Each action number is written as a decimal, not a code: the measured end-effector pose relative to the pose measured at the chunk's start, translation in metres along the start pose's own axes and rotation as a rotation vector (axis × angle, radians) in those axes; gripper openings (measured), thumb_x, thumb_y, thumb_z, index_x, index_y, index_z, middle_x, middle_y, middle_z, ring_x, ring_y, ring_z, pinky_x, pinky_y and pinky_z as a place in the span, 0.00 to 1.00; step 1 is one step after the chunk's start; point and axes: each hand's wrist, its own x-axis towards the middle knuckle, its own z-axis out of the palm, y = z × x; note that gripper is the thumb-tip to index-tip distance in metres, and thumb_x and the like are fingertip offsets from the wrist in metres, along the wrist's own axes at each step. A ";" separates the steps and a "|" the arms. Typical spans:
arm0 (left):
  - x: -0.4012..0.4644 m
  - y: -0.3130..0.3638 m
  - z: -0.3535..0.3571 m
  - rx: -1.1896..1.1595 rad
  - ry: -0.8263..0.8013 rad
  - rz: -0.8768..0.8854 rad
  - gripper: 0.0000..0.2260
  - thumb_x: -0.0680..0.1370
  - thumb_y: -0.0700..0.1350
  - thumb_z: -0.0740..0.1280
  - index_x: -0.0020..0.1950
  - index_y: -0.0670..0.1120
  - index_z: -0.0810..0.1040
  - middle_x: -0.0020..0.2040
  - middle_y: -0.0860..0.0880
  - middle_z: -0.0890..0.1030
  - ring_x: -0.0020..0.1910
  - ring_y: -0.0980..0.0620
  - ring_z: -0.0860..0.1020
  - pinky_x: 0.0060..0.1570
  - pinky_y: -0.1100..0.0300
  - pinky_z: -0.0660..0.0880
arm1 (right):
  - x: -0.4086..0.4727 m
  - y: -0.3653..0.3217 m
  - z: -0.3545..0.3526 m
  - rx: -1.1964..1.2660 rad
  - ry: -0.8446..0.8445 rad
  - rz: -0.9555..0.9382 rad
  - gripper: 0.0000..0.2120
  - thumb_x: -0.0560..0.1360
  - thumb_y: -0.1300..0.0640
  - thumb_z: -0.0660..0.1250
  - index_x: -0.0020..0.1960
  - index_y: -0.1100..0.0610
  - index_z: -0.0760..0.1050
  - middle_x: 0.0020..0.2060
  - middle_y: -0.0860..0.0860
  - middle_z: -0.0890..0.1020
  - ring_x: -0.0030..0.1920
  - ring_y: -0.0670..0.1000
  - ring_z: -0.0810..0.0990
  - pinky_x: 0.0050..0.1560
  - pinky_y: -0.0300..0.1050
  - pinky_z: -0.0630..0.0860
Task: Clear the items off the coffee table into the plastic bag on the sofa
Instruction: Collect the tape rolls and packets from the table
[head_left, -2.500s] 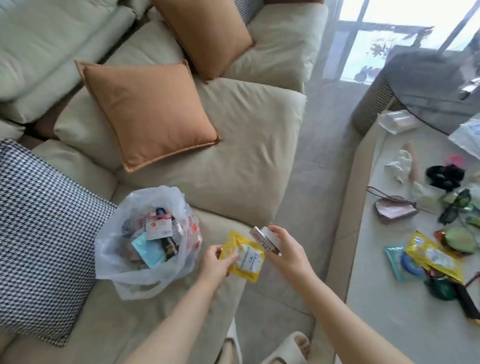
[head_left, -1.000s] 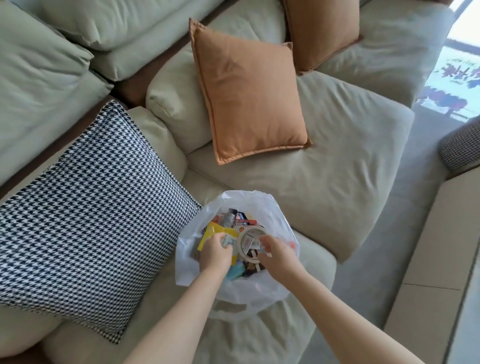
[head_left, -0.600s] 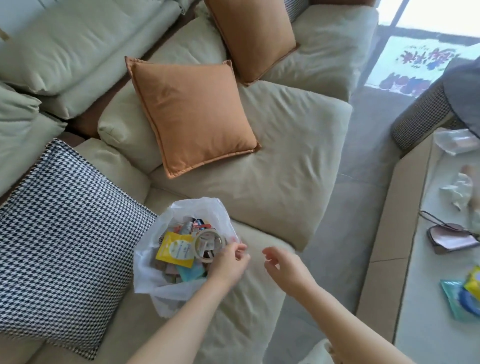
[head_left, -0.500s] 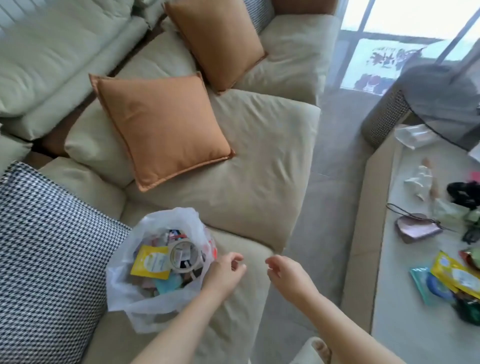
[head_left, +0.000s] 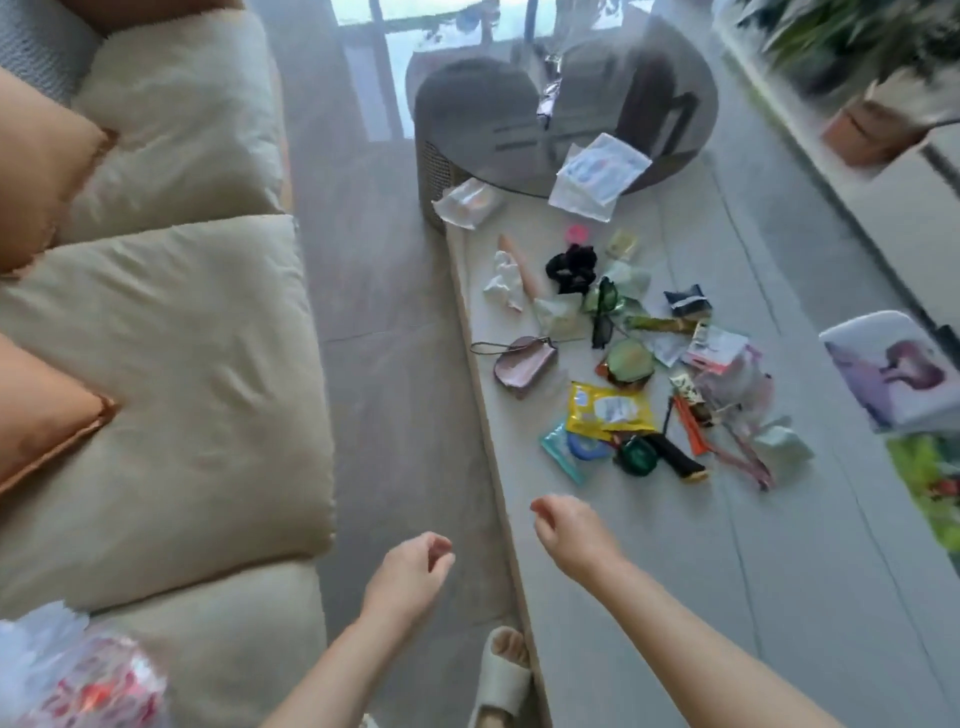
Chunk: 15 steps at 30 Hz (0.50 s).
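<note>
While both hands hang in the air with fingers loosely curled and nothing in them, the left hand (head_left: 410, 569) is over the floor strip between the sofa (head_left: 171, 374) and the table (head_left: 649, 571), and the right hand (head_left: 574, 527) is just over the table's near left edge. Only a blurred corner of the plastic bag (head_left: 62, 670) shows, sitting on the sofa seat. Along the middle of the table lies a loose scatter of small items: a yellow packet (head_left: 608, 410) nearest the right hand, with a teal packet (head_left: 563, 449) tucked under its near edge and a dark green round case (head_left: 638, 456) just beside it. Toward the left edge rests a pink pouch (head_left: 522, 359) with a cord. Farther along are a black scrunchie (head_left: 570, 267), a crumpled white tissue (head_left: 504, 280) and sunglasses (head_left: 603, 312). At the far end a round glass top (head_left: 493, 93) overlaps the table, carrying a white sachet (head_left: 602, 171).
</note>
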 end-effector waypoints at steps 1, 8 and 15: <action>0.006 0.012 0.008 0.017 -0.019 0.017 0.11 0.79 0.49 0.63 0.59 0.50 0.77 0.56 0.54 0.81 0.55 0.55 0.78 0.55 0.63 0.72 | 0.002 0.017 -0.006 0.014 0.007 0.033 0.14 0.79 0.57 0.57 0.61 0.56 0.74 0.59 0.54 0.78 0.61 0.55 0.75 0.60 0.47 0.71; 0.046 0.083 0.054 0.169 -0.156 0.092 0.11 0.78 0.50 0.63 0.58 0.51 0.78 0.57 0.53 0.81 0.56 0.54 0.78 0.55 0.62 0.73 | -0.002 0.106 -0.036 0.143 0.071 0.277 0.14 0.78 0.55 0.56 0.61 0.53 0.74 0.60 0.51 0.78 0.61 0.54 0.75 0.58 0.46 0.72; 0.110 0.139 0.084 0.267 -0.218 0.139 0.13 0.79 0.51 0.60 0.61 0.50 0.76 0.58 0.52 0.80 0.56 0.52 0.77 0.53 0.61 0.74 | 0.017 0.154 -0.038 0.251 0.112 0.424 0.14 0.79 0.55 0.56 0.62 0.53 0.74 0.60 0.50 0.77 0.59 0.53 0.76 0.56 0.46 0.74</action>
